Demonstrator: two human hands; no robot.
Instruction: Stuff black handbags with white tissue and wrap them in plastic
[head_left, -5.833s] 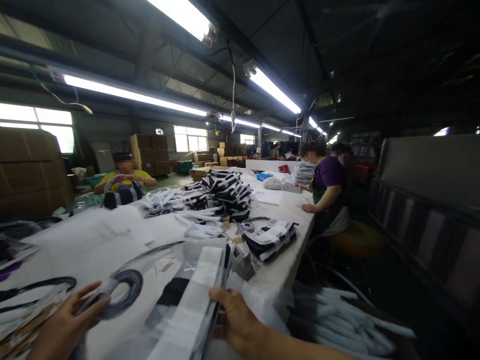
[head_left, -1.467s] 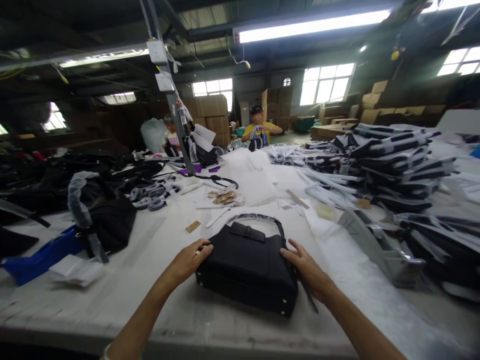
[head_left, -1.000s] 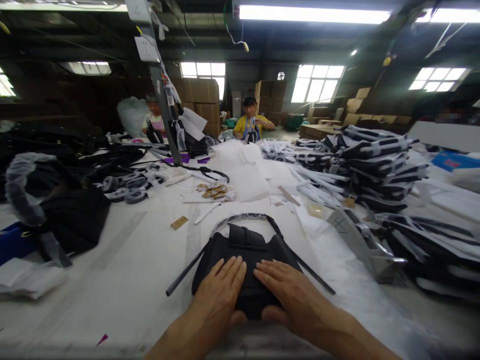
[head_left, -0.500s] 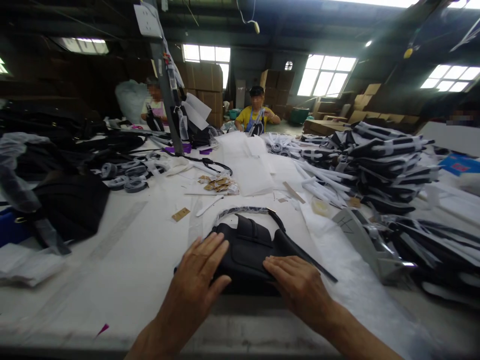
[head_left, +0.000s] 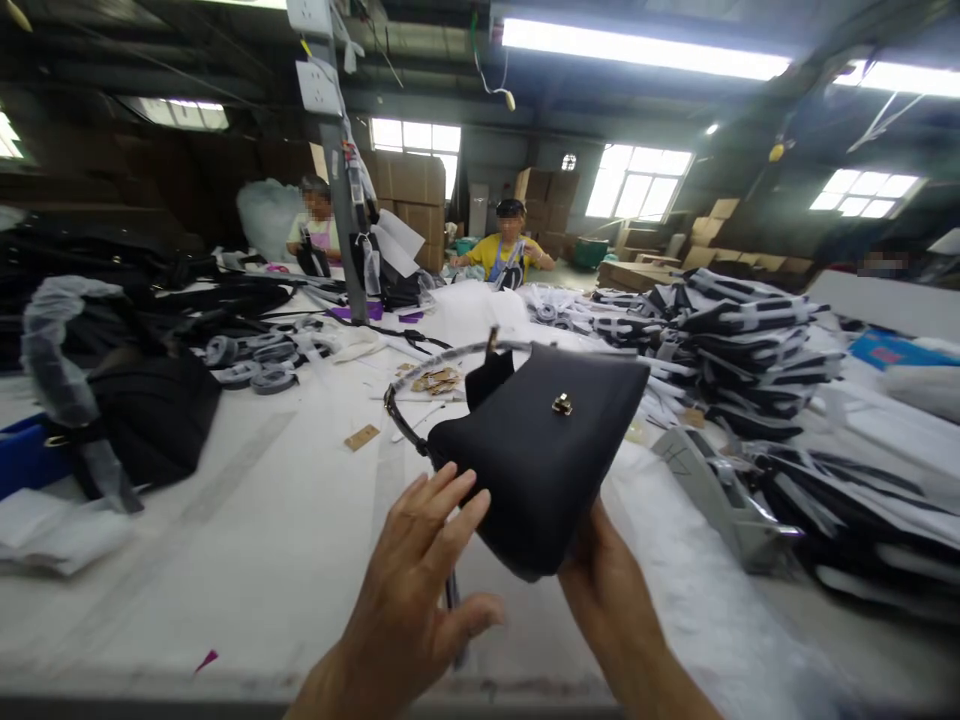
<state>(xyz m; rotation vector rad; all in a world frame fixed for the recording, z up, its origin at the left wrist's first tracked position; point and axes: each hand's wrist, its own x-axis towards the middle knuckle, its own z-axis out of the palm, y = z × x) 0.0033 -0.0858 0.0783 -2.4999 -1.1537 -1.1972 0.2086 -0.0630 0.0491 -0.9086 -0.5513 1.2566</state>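
A black bag [head_left: 525, 450] with a small gold clasp [head_left: 562, 404] is raised and tilted above the white table [head_left: 247, 560]. Its wrapped handle [head_left: 397, 400] loops out at the upper left. My right hand [head_left: 607, 575] supports the bag from below and behind at its lower right, with the fingertips hidden behind it. My left hand [head_left: 420, 570] is at the bag's lower left side, fingers stretched and thumb apart, the fingertips at the black surface. A dark strap hangs down behind my left hand.
Another black bag [head_left: 154, 410] and white paper [head_left: 60, 530] lie at left. Brown tags [head_left: 435, 381] are beyond the bag. Stacked black pieces [head_left: 750, 340] and a grey metal device [head_left: 724, 495] stand at right. Two people [head_left: 508, 245] sit across the table.
The bag has been lifted off the table and turned, so its clasp now shows. My right hand has moved from its top to underneath. My left hand has shifted slightly right.
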